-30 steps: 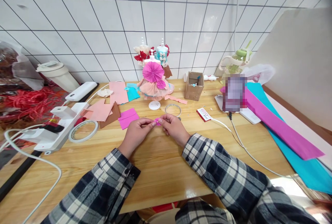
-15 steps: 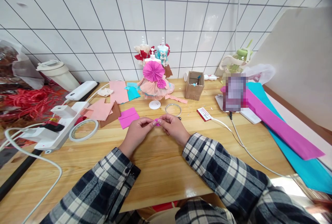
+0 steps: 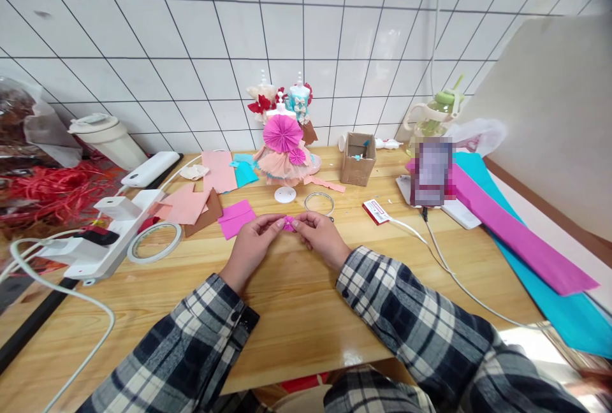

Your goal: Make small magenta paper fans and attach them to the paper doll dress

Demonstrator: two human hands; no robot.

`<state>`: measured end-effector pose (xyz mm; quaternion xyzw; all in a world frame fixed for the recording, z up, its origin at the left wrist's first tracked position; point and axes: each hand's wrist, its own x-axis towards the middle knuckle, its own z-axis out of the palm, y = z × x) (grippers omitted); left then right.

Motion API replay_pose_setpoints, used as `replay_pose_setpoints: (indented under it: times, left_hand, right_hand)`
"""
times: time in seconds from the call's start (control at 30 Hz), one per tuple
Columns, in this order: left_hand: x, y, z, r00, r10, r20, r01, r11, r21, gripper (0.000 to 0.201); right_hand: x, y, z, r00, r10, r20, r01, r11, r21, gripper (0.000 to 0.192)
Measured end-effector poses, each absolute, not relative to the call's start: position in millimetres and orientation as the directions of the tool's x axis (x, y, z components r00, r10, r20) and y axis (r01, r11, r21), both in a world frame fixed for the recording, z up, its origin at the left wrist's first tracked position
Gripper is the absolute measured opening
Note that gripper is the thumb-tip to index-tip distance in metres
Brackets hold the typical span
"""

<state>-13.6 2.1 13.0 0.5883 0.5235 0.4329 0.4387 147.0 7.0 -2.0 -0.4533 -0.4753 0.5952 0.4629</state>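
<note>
Between my fingertips is a small magenta pleated paper rosette (image 3: 289, 224), held just above the wooden table (image 3: 296, 317). My left hand (image 3: 255, 244) pinches its left edge and my right hand (image 3: 321, 236) pinches its right edge. Beyond them stands a small dress form (image 3: 282, 139) in a peach ruffled skirt, with a large magenta pleated fan on its bodice and a smaller rosette at the skirt. Folded magenta paper (image 3: 236, 218) lies left of my left hand. A metal ring (image 3: 319, 195) lies beyond my right hand.
On the left are a power strip (image 3: 115, 228), a tape roll (image 3: 154, 242) and peach paper pieces (image 3: 186, 204). A cardboard box (image 3: 358, 159) stands behind. To the right are a red-and-white card (image 3: 375, 211), a cable, a blurred phone (image 3: 431, 171) and long magenta paper (image 3: 521, 234).
The magenta piece between my fingers now shows more of its round pleated face. Both hands stay in nearly the same place.
</note>
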Motion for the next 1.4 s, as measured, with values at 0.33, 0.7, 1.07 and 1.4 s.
replay_pose_setpoints:
  times: [0.33, 0.7, 1.07, 1.4]
  left_hand:
    - [-13.4, 3.0, 8.8, 0.079, 0.997, -0.001, 0.185, -0.013, 0.983, 0.034]
    - [-16.1, 4.5, 2.6, 0.086, 0.995, -0.047, 0.094, 0.039, 0.995, 0.032]
    - [-14.9, 2.9, 5.3, 0.105, 0.993, -0.045, 0.109, 0.034, 0.993, 0.035]
    - [-14.6, 3.2, 5.0, 0.144, 0.989, -0.023, 0.121, 0.005, 0.993, 0.034]
  right_hand:
    - [145.6, 6.4, -4.8, -0.196, 0.979, -0.061, -0.077, -0.077, -0.994, 0.03]
    - [146.1, 6.7, -4.8, -0.203, 0.978, -0.045, -0.059, -0.058, -0.997, 0.028]
    - [147.8, 7.8, -5.5, -0.181, 0.981, -0.071, -0.112, -0.092, -0.989, 0.024]
    - [146.1, 8.5, -7.7, -0.168, 0.985, -0.038, -0.055, -0.047, -0.997, 0.028]
